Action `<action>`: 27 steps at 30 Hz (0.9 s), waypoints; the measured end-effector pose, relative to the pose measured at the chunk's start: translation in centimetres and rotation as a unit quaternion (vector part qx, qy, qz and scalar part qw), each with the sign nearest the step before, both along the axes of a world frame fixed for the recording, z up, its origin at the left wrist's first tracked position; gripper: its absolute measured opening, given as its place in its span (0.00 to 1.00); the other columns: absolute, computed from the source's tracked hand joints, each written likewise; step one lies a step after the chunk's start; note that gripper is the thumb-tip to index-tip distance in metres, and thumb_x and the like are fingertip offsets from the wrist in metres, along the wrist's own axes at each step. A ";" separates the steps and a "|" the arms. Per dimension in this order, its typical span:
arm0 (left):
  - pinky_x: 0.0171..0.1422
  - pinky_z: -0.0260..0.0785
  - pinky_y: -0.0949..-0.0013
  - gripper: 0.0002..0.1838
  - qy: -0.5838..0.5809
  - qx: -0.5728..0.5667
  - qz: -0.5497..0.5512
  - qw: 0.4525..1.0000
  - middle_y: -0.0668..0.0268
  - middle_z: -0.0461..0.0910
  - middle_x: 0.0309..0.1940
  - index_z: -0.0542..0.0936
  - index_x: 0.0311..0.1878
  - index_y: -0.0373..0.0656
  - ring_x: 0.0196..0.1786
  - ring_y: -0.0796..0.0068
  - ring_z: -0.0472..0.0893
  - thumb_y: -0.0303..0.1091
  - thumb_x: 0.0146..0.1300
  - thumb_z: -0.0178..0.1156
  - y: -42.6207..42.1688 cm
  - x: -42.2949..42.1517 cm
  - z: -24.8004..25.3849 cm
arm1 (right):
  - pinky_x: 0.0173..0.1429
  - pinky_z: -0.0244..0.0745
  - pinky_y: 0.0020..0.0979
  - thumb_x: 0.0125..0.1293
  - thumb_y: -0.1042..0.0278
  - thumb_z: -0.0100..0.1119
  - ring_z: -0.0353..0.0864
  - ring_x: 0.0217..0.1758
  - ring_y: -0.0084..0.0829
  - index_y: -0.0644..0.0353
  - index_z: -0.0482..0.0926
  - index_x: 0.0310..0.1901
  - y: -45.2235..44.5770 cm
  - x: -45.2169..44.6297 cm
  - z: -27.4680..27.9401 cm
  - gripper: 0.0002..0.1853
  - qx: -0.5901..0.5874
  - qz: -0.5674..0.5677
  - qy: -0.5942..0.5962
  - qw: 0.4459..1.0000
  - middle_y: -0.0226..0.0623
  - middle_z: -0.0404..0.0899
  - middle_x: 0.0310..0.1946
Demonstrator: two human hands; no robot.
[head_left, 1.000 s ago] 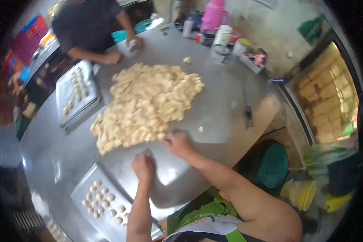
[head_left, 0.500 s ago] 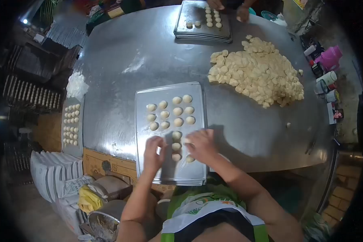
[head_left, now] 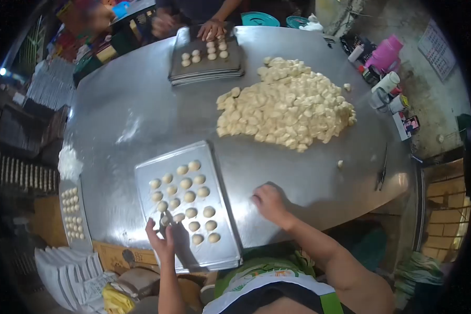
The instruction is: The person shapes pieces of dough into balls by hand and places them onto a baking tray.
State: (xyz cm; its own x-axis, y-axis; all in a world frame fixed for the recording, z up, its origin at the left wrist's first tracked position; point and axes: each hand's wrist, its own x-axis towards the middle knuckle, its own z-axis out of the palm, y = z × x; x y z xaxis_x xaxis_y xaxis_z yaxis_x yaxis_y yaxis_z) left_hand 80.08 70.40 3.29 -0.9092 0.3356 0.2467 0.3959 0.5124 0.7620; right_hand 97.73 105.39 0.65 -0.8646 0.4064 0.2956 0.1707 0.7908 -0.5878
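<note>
My left hand [head_left: 161, 242] is over the lower left of the front metal tray [head_left: 222, 230], thumb and fingers apart. A pale dough ball [head_left: 165, 220] lies just beyond its fingertips, near other round dough balls [head_left: 189, 196] set out in rows. To the right of this tray, my right hand [head_left: 269, 203] rests low on the steel table, fingers curled under; what they hold, if anything, is hidden. Beyond it lies a large heap of cut dough pieces [head_left: 288, 107]. A small dough piece [head_left: 340, 164] sits alone to its right.
Across the table [head_left: 115, 104], a co-worker's hand [head_left: 211, 30] is over a stack of trays [head_left: 206, 73] with dough balls. Another filled tray [head_left: 83, 209] stands at the left edge. A dark tool [head_left: 383, 170], a pink jug [head_left: 387, 52] and containers are on the right.
My right hand has left the tray and moved right onto the bare tabletop. My left hand has opened over the tray's left side, where more balls now lie. The whole view has shifted.
</note>
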 end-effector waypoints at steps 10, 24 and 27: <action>0.56 0.73 0.55 0.17 0.109 0.029 -0.263 0.958 0.55 0.84 0.45 0.83 0.55 0.44 0.49 0.50 0.82 0.26 0.62 0.67 34.1 0.9 1.6 | 0.53 0.72 0.45 0.63 0.70 0.65 0.77 0.49 0.45 0.55 0.83 0.44 22.0 -6.3 2.5 0.08 0.147 -0.084 -0.003 0.986 0.36 0.77 0.43; 0.51 0.68 0.56 0.07 -0.017 -0.090 -0.355 0.930 0.55 0.78 0.39 0.78 0.41 0.38 0.42 0.57 0.76 0.32 0.74 0.56 26.5 6.6 -1.7 | 0.49 0.79 0.40 0.68 0.69 0.63 0.82 0.42 0.39 0.59 0.77 0.47 4.3 25.3 -0.9 0.09 -0.145 -0.305 0.012 0.941 0.43 0.80 0.40; 0.55 0.67 0.46 0.05 0.125 -0.167 -0.385 0.899 0.52 0.80 0.43 0.78 0.43 0.40 0.46 0.49 0.76 0.30 0.71 0.57 23.7 10.8 -3.7 | 0.55 0.74 0.44 0.66 0.68 0.61 0.78 0.47 0.45 0.59 0.77 0.48 2.9 25.3 -2.7 0.10 0.094 -0.268 -0.085 0.955 0.44 0.77 0.43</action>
